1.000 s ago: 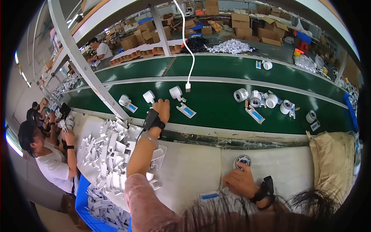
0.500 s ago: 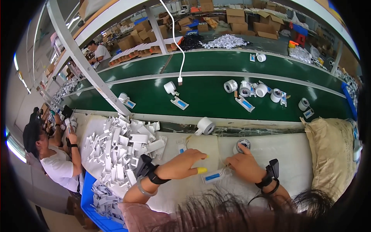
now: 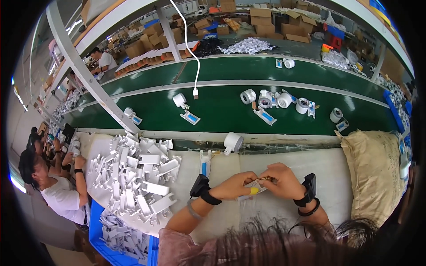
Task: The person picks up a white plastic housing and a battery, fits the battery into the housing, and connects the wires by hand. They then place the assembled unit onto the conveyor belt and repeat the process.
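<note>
Both my hands meet over a small part on the white bench pad.

My left hand [image 3: 237, 186] and right hand [image 3: 284, 179] are pressed close together, fingers curled shut around a small thin piece [image 3: 265, 178] pinched between the fingertips — too small to make out. Just beyond the hands lie a white-and-blue bracket [image 3: 204, 162] and a white tape roll [image 3: 233, 142] at the bench edge. To my left sits a heap of white plastic brackets [image 3: 137, 173]; to my right, a tan sack [image 3: 377, 173] — past them, the green conveyor belt [image 3: 222, 111].
</note>
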Motion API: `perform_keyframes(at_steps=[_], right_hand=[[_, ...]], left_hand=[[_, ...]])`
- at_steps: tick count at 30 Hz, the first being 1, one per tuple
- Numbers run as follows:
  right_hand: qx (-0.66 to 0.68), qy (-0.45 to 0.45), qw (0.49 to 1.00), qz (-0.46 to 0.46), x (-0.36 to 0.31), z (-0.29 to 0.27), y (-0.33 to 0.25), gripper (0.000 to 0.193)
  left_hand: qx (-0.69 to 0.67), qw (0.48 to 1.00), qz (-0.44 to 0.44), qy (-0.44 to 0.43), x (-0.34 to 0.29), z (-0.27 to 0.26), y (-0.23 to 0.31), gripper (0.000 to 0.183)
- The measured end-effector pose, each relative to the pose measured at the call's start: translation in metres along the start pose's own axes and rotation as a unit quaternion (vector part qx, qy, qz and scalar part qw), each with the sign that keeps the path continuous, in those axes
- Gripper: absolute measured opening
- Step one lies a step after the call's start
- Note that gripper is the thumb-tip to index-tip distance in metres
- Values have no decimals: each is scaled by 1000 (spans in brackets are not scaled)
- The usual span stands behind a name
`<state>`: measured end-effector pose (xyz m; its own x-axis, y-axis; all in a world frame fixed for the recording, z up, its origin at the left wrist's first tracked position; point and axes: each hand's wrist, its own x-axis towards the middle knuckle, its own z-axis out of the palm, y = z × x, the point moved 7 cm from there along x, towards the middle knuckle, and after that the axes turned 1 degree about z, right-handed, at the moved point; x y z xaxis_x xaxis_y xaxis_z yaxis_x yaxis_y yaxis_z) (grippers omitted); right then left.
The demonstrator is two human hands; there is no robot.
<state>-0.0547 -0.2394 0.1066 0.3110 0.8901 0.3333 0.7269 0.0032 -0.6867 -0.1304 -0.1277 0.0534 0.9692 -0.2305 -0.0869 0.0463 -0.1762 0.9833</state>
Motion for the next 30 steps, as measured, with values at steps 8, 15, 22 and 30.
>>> perform_keyframes(at_steps=[8,15,22,30], right_hand=[[94,-89,990,49,0,4,4,17],[-55,11,997,48,7,0,-8,11],[-163,227,956,-87,-2,-12,-30,17],[-120,204,962,-139,-4,-3,-37,21]], left_hand=[[366,893,21,261,-21,-29,34,44],[106,964,97,226,-19,-23,32,34],[-185,965,26,186,-11,-12,9,23],[-142,974,75,160,-13,-4,19,38]])
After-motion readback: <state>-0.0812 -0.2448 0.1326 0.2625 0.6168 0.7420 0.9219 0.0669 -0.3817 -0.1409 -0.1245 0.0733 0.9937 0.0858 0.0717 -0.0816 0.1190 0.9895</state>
